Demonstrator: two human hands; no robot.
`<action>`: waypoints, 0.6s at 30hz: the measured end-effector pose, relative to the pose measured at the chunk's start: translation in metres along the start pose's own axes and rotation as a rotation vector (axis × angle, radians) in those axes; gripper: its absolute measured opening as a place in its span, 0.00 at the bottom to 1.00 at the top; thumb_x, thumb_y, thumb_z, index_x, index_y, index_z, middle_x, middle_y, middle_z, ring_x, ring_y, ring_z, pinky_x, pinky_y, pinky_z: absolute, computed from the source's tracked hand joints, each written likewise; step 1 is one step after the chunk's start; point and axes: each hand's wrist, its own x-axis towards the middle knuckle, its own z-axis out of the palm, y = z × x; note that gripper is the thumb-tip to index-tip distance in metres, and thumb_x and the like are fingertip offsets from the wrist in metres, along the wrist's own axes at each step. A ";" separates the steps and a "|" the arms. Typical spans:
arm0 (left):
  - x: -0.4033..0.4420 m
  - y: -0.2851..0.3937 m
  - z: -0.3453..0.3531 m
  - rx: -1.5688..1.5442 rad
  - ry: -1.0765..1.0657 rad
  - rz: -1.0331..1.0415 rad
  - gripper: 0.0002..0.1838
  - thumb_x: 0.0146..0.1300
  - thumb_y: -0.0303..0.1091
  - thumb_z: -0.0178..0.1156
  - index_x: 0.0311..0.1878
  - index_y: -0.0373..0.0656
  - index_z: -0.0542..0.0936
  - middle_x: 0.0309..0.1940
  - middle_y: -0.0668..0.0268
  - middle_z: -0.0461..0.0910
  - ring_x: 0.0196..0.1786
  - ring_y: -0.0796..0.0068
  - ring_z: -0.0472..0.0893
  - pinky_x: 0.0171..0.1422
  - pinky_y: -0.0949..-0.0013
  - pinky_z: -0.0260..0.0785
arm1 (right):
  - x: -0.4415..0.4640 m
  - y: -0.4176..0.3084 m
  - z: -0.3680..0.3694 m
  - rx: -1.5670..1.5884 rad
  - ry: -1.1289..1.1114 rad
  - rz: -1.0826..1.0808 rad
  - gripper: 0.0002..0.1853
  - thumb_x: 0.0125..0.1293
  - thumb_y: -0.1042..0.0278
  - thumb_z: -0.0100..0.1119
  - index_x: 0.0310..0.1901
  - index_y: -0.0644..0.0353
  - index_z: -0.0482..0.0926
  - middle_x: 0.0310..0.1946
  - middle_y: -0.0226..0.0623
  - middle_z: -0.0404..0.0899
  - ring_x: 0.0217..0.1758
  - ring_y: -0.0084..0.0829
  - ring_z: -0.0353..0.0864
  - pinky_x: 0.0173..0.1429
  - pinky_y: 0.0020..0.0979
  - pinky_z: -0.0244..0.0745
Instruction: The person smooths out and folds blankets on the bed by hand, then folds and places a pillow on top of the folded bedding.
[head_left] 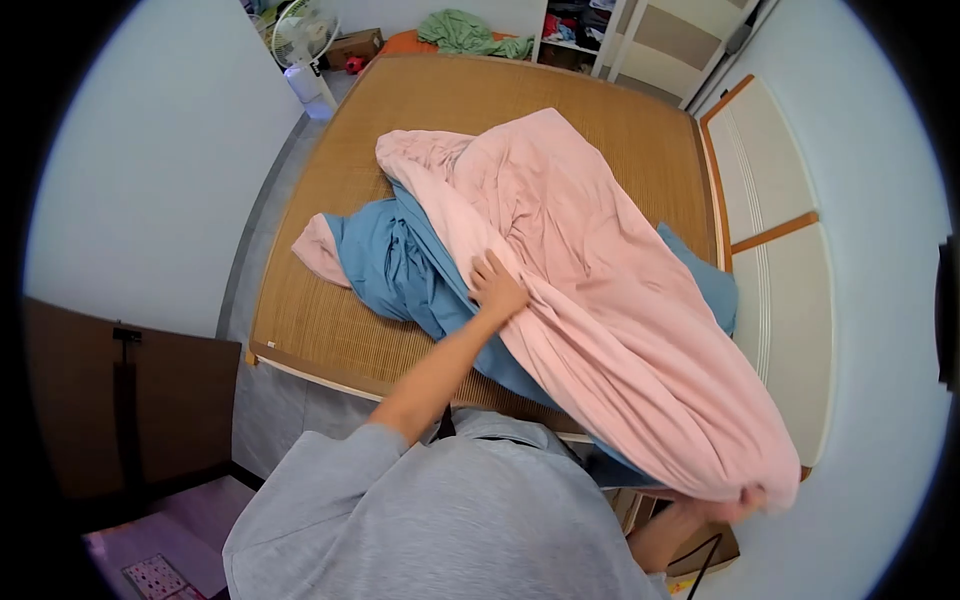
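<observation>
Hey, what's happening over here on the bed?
A person in a grey shirt is handling a large pink cover lying bunched across a woven mat. Their left hand is on its middle; their right hand, blurred, is at its near right corner. Blue fabric lies crumpled along its left side.

Even, fairly bright light fills the room, its source out of view, with soft shadows in the folds of the pink and blue cover (pixel 600 240). Wide-angle distortion bows the walls (pixel 150 150), and black rounds the corners. Motion blurs the right hand (pixel 738 506); the distant fan (pixel 304 35) looks soft.
</observation>
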 end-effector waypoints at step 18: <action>0.173 -0.162 0.002 -1.766 -0.525 -0.826 0.25 0.53 0.33 0.52 0.53 0.30 0.68 0.51 0.49 0.72 0.56 0.50 0.70 0.63 0.50 0.59 | 0.130 -0.114 -0.021 -0.466 0.260 -0.469 0.19 0.60 0.59 0.41 0.43 0.66 0.74 0.44 0.44 0.75 0.46 0.37 0.75 0.47 0.39 0.72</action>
